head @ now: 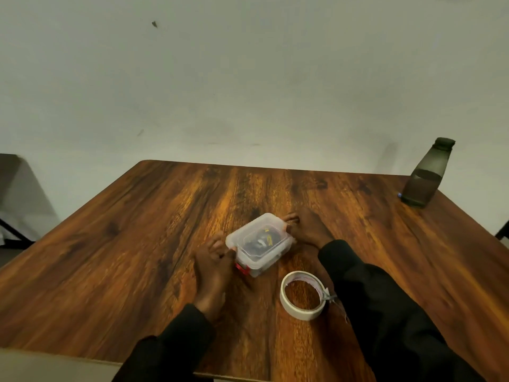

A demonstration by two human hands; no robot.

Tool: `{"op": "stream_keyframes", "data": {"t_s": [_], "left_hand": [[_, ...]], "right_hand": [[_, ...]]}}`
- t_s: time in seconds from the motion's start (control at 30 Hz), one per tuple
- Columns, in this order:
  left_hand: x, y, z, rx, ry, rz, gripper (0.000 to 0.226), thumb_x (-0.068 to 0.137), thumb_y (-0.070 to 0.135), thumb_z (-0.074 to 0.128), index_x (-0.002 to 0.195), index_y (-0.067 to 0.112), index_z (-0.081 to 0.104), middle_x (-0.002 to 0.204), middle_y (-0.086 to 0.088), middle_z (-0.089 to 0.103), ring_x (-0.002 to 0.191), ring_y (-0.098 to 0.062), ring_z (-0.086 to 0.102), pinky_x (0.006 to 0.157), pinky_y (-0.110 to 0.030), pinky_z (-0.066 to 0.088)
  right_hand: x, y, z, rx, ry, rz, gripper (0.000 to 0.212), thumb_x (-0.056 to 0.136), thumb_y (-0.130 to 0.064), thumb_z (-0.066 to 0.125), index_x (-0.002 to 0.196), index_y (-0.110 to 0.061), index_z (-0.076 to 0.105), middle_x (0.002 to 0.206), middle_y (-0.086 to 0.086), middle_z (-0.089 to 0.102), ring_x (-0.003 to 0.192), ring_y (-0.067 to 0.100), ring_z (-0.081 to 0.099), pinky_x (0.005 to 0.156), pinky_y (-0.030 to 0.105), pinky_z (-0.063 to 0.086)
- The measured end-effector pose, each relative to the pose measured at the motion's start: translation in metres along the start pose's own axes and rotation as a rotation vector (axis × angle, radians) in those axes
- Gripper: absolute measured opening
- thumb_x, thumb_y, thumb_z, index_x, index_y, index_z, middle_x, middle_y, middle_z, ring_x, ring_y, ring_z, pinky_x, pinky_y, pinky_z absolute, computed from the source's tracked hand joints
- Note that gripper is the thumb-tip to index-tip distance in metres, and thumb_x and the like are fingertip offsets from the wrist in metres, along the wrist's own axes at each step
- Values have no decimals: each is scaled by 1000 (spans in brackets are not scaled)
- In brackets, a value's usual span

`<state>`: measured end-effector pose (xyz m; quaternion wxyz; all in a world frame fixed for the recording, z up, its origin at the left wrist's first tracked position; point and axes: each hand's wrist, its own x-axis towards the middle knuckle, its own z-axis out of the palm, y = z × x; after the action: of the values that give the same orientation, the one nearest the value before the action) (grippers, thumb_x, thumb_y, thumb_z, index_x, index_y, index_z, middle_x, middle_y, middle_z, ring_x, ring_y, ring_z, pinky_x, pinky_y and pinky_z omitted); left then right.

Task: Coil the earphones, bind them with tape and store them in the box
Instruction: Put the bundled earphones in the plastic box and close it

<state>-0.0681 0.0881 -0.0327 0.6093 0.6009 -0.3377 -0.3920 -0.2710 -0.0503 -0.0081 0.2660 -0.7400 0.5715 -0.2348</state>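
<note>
Box (257, 245) (lidded): left hand (213, 261), right hand (305, 227) grip ends.

Earphones (260, 241), seemingly, in box (237, 236); tape (302, 314) before it.

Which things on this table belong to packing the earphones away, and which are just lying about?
Job: clear box, lid on; dark earphones inside it; tape roll beside it; left hand and right hand at the box's ends.
Lying about: dark bottle, far off to the right.
</note>
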Motion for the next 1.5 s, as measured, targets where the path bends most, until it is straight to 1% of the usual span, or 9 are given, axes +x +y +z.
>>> {"op": "stream_keyframes", "data": {"t_s": [0.17, 0.37, 0.83, 0.93, 1.07, 1.2, 1.3, 1.43, 1.5], "left_hand": [[26, 2, 1, -4, 45, -2, 56, 87, 19, 78, 138, 7, 58, 134, -11, 66, 115, -24, 68, 95, -48, 60], [39, -1, 6, 32, -51, 40, 44, 92, 7, 71, 134, 3, 62, 127, -11, 70, 106, -19, 72, 86, -38, 63], [36, -16, -8, 85, -200, 207, 47, 100, 29, 59, 142, 8, 57, 137, -4, 66, 123, -19, 65, 89, -20, 59], [38, -18, -15, 63, -221, 182, 53, 94, 34, 64, 140, 7, 59, 134, -6, 68, 121, -22, 67, 96, -32, 59], [42, -23, -21, 133, -322, 204, 46, 100, 25, 60, 142, 6, 56, 136, -8, 65, 123, -25, 65, 86, -16, 58], [45, -29, -26, 103, -231, 201, 48, 97, 37, 65, 137, 12, 61, 135, -6, 68, 122, -23, 67, 101, -45, 57], [42, -35, -26, 93, -186, 233, 38, 98, 40, 65, 129, 19, 68, 125, 1, 73, 114, -18, 70, 100, -48, 57], [36, -35, -26, 80, -165, 223, 32, 100, 43, 62, 122, 20, 70, 117, 2, 75, 106, -16, 73, 96, -46, 59], [34, -34, -24, 54, -156, 223, 36, 100, 44, 60, 124, 19, 69, 119, 0, 74, 108, -18, 73, 96, -45, 59]], "right_hand": [[-22, 3, 8, 184, 12, 146, 33, 92, -15, 72, 122, -7, 62, 120, 14, 69, 94, 29, 74, 82, 40, 63], [-47, 3, 21, 517, 156, 234, 43, 85, -11, 80, 122, -7, 59, 111, 17, 70, 71, 22, 77, 51, 30, 61], [-69, 1, 26, 622, 229, 163, 43, 90, -13, 75, 131, -3, 62, 101, 18, 76, 70, 17, 78, 52, 24, 59], [-74, 1, 20, 560, 177, 107, 41, 97, -17, 68, 136, -5, 60, 103, 12, 77, 73, 16, 77, 56, 22, 59], [-82, 5, 9, 435, 110, 100, 40, 100, -22, 62, 138, -10, 58, 96, 4, 76, 72, 15, 73, 62, 21, 58], [-109, 14, 0, 183, 303, 94, 30, 99, -18, 64, 128, -12, 66, 114, -2, 71, 90, 5, 65, 75, 12, 48], [-152, 22, 2, -55, 345, 1, 18, 98, -18, 65, 114, -20, 72, 108, -10, 67, 94, 0, 57, 79, 8, 38], [-193, 45, 7, -170, 286, 60, 20, 100, -45, 53, 105, -32, 68, 107, -11, 70, 98, 5, 62, 87, 22, 46], [-203, 48, 16, -143, 239, 99, 41, 98, -56, 47, 131, -34, 58, 135, -8, 63, 123, 9, 57, 107, 34, 46]]}}
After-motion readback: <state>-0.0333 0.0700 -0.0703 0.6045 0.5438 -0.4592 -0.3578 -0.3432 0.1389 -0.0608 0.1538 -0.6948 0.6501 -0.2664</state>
